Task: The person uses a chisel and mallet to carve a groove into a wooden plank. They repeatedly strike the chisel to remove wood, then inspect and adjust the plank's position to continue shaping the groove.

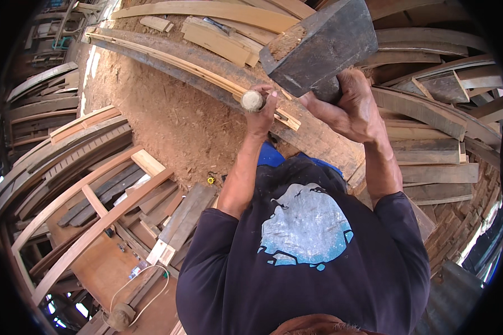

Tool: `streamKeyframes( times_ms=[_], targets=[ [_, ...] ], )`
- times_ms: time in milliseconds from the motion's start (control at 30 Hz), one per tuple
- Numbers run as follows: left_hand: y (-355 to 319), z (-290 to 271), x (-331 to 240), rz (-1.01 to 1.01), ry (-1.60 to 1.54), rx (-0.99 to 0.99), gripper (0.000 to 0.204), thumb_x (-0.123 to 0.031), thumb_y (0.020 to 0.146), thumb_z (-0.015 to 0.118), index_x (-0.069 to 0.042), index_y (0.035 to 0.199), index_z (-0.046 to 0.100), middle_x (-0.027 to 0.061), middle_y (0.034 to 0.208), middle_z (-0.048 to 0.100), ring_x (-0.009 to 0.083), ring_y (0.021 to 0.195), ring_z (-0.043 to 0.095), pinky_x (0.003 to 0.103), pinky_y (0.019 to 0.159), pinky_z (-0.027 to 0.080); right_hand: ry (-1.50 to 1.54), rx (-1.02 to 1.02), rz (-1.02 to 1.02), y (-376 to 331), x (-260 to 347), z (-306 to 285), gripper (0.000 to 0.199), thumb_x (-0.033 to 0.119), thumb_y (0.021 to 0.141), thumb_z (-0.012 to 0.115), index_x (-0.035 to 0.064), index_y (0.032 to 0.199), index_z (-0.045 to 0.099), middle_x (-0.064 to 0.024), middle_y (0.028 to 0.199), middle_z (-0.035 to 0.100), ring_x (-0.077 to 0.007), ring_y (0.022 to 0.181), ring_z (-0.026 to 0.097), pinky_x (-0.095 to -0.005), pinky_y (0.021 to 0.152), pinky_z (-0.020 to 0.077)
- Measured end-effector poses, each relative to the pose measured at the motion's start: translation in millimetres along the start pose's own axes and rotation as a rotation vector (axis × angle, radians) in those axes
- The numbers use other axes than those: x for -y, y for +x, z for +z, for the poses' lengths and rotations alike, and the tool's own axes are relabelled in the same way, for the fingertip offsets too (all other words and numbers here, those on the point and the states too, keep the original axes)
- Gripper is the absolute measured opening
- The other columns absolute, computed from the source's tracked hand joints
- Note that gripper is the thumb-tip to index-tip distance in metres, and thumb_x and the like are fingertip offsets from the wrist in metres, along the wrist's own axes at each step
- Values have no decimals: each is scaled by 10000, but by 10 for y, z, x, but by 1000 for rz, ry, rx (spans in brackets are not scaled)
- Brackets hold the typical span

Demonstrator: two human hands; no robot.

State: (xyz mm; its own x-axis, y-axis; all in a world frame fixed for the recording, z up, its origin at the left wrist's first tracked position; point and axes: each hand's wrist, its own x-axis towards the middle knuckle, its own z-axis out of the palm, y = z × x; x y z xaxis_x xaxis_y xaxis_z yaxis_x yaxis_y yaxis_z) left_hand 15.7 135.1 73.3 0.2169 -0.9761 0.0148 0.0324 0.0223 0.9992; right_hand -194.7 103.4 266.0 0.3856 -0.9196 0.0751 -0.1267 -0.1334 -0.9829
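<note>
My right hand (355, 109) is closed around the handle of a big, dark wooden mallet (332, 53), raised above the bench in front of me. The mallet's near face is worn and lighter. My left hand (261, 116) grips an upright chisel (252, 100); its pale round handle end shows, while the blade is hidden below. Under the left hand lies a long, narrow light-wood piece (195, 71), running along a thick, dusty plank bench (330, 139). Whether the chisel's tip touches the wood cannot be seen.
Boards (215, 42) lie beyond the bench, with a blue-handled tool (215, 24) on them. Stacked planks (430, 134) fill the right side. Curved frame pieces (95, 223) and more timber stand at left. Wood dust and shavings cover the floor (151, 120), where a small yellow object (210, 180) lies.
</note>
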Motion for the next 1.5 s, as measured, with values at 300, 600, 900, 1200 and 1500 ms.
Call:
streamKeyframes(
  times_ms=[300,600,900,1200,1500],
  targets=[
    [-373,-46,368,209,424,157,259,-86,908,704,-24,1117,565,46,938,602,141,828,587,307,737,489,-869,468,-31,326,-581,243,225,188,797,687,35,954,634,-206,795,664,-420,813,652,-505,694,486],
    [-315,209,442,480,636,283,274,-73,829,747,-46,1083,650,127,1080,649,277,1020,633,409,880,492,-737,395,120,-108,-644,41,294,185,773,730,-3,990,664,-245,820,658,-427,835,644,-496,714,489],
    [-311,208,330,274,426,597,192,-115,818,757,-67,973,656,79,858,676,238,771,661,373,700,535,-94,51,245,-300,-373,79,356,173,810,719,-70,1058,643,-101,655,579,-159,631,580,-354,620,476],
    [311,-247,-491,-229,-236,188,261,24,937,585,-8,1194,555,62,985,610,134,953,622,289,889,508,-42,-108,160,-394,-213,-97,376,198,823,778,-67,1058,654,-63,789,638,-101,705,556,-292,649,487],
    [320,-167,-262,-11,-73,100,222,-60,902,741,-71,951,526,27,821,615,122,723,634,271,667,523,92,-152,87,-417,-100,-98,391,190,853,767,-77,1112,646,-56,897,674,-94,777,579,-282,684,509]
  ],
)
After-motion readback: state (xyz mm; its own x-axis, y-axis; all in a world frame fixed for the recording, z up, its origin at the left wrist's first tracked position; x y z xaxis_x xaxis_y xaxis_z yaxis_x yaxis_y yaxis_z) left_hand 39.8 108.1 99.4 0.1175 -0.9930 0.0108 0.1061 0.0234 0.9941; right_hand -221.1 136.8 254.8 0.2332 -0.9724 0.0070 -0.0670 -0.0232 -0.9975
